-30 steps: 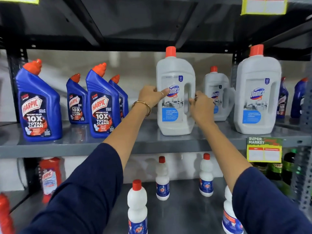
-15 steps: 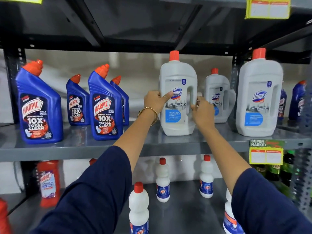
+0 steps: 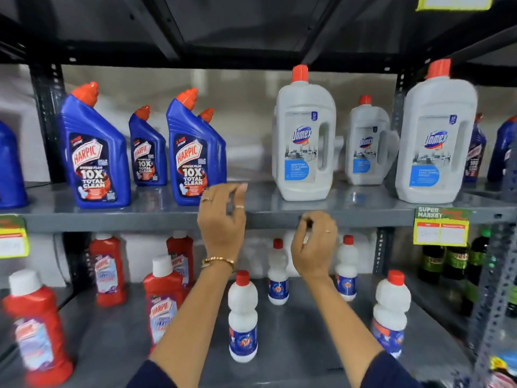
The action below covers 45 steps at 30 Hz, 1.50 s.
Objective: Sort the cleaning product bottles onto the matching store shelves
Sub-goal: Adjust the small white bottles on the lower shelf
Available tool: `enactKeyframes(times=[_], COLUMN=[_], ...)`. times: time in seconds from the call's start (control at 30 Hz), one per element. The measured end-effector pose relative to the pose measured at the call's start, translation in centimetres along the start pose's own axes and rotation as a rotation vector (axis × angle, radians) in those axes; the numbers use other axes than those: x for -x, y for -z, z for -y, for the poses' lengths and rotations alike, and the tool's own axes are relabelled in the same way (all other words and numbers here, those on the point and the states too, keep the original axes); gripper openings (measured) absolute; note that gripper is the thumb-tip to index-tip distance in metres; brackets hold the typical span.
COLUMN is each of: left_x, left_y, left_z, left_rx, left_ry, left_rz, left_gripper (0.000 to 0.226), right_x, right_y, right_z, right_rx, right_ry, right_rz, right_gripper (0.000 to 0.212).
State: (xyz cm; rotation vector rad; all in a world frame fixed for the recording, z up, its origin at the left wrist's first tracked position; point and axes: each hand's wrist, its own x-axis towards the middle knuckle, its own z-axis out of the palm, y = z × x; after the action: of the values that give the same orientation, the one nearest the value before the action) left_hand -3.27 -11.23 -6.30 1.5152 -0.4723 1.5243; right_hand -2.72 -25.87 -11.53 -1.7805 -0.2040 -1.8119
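Both hands empty, held in front of the upper shelf [image 3: 363,211] edge. Left hand [image 3: 222,219] w/ fingers loosely curled, apart, gripping nothing; gold bangle [image 3: 218,261] at the wrist. Right hand [image 3: 313,245] likewise loose, fingers half bent, touching no bottle.

White Domex bottle [image 3: 303,135] stands upright on the upper shelf, above and betw. the two hands, red cap up, label facing out. A smaller Domex bottle [image 3: 368,144] sits further back to its right; a third large one [image 3: 436,135] at the right near the shelf post. Left part of the same shelf: blue Harpic bottles [image 3: 95,152], four in view, nearest one [image 3: 193,152] just beside the left hand's fingertips.

Lower shelf [image 3: 293,331]: small white bottles w/ red caps [image 3: 242,317] right under the forearms, upright, spaced apart; red Harpic bottles [image 3: 163,298] to the left. Dark green bottles [image 3: 453,261] at far right behind the post. Yellow price tag [image 3: 440,226] hangs on the upper shelf edge, right of the right hand.
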Motion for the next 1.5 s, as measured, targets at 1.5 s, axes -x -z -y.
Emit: enactKeyframes(times=[1.5], left_x=[22.9], left_y=[-5.5], left_z=[6.9], left_rx=[0.313], left_ry=[1.593], left_rz=[0.871], left_gripper=[0.060], right_x=[14.5], right_y=[2.9], right_z=[-11.4], right_rx=[-0.361], right_ry=[-1.584], right_rz=[0.892], right_gripper=[0.057])
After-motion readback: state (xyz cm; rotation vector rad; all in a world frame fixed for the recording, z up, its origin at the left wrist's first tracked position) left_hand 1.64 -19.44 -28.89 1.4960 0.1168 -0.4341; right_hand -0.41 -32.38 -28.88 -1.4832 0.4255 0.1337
